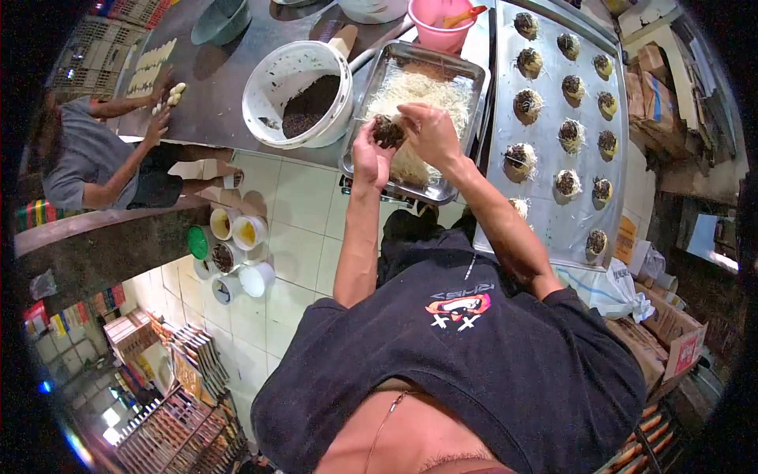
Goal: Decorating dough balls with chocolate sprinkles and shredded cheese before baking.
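My left hand (373, 155) holds a round ball coated with dark sprinkles (388, 131) above the near left part of a metal tray (482, 95) of grated cheese (435, 89). My right hand (431, 131) is beside the ball, fingers bent and close together at its upper right; whether they pinch some cheese cannot be told. Left of the tray stands a white bucket (260, 89) with dark sprinkles (314, 106) inside. To the right, a large baking sheet (545, 195) bears rows of balls topped with sprinkles, some with cheese shreds too, such as one topped ball (527, 105).
A pink container (438, 29) with an orange-handled tool stands behind the tray. At the far left a co-worker (100, 154) handles small pale dough pieces (176, 95) on the metal table (207, 112). Several open buckets (256, 279) stand on the tiled floor.
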A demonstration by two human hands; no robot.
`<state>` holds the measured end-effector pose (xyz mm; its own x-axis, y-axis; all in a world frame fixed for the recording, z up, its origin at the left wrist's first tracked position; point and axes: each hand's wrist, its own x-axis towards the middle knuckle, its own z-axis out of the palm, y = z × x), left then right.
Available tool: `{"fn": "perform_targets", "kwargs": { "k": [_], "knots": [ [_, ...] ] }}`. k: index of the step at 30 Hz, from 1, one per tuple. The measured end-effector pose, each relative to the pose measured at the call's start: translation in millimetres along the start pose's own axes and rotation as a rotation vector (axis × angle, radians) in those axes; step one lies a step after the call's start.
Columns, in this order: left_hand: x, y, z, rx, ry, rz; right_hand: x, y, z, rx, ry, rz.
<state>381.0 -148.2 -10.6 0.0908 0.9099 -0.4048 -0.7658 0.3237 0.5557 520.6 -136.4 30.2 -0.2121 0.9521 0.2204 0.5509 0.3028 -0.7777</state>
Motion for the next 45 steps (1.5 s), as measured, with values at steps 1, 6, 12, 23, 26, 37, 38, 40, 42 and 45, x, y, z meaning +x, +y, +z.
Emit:
{"fn": "perform_targets", "kwargs": {
  "k": [1, 6, 12, 23, 26, 37, 38, 40, 42, 45],
  "knots": [
    [1.4, 1.0, 0.5, 0.000, 0.000, -0.001, -3.1, 0.3, 0.4, -0.030, 0.064, 0.011],
    [2.8, -0.6, 6.3, -0.143, 0.014, 0.065, -13.7, -2.9, 3.5, 0.010, 0.139, 0.037],
    [-5.7, 1.0, 3.3, -0.171, -0.050, 0.059, -16.5, -2.2, 1.4, 0.312, 0.280, 0.415],
    [-16.9, 7.9, -3.3, 0.006, -0.054, -0.023, 7.4, 13.1, -11.1, 0.166, -0.190, 0.237],
    [-14.8, 12.4, -8.5, 0.074, -0.065, -0.010, 8.5, 14.8, -22.5, -0.104, -0.178, 0.140],
    [-36.9, -13.3, 31.9, 0.468, -0.176, 0.084, -43.6, 13.0, -43.9, -0.046, 0.003, -0.052],
    [-35.4, -11.5, 32.2, 0.616, -0.110, 0.074, -58.3, 19.9, -56.3, -0.048, 0.042, 0.003],
    [-29.3, -16.0, 28.9, 1.083, -0.072, 0.374, -95.6, 33.2, -86.4, -0.033, 0.129, 0.077],
    [-22.5, -17.0, 19.7, 1.387, -0.070, 0.567, -142.9, 41.8, -125.2, -0.101, 0.187, 0.196],
    [-15.0, -20.9, 6.2, 1.409, 0.003, 0.581, -210.4, 54.4, -172.4, -0.240, 0.214, 0.406]
  ]
}}
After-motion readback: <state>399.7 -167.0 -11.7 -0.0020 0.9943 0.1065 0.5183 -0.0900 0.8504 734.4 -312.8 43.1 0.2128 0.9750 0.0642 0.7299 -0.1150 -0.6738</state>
